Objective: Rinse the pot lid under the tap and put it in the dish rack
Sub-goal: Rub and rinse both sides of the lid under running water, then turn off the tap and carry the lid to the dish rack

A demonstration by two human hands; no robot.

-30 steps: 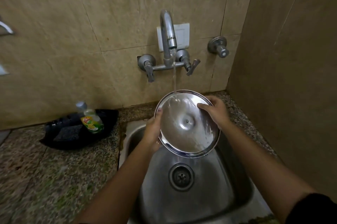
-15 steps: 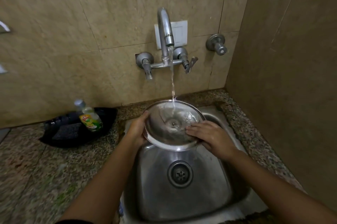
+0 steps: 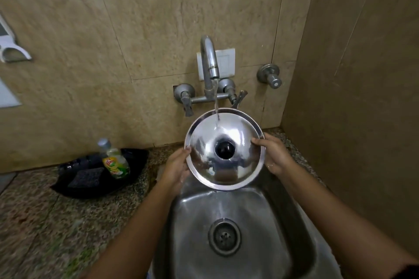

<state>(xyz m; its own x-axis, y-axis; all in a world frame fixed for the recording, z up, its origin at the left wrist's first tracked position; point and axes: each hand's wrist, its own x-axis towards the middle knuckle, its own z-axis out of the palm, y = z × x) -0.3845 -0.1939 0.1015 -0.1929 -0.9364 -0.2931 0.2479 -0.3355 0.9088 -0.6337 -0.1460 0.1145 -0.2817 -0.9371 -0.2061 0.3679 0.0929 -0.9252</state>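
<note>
A round steel pot lid with a black knob in its middle is held over the steel sink, tilted with its knob side toward me. Water runs from the wall tap onto the lid's upper part. My left hand grips the lid's left rim. My right hand grips its right rim. No dish rack is in view.
A black tray on the speckled stone counter at the left holds a dish soap bottle and a dark sponge. A tiled wall closes the right side. A white holder hangs on the far left wall.
The lid has been flipped: its hollow underside faced up under the stream before, and now the knob side faces me. Both hands shifted to the rim's sides.
</note>
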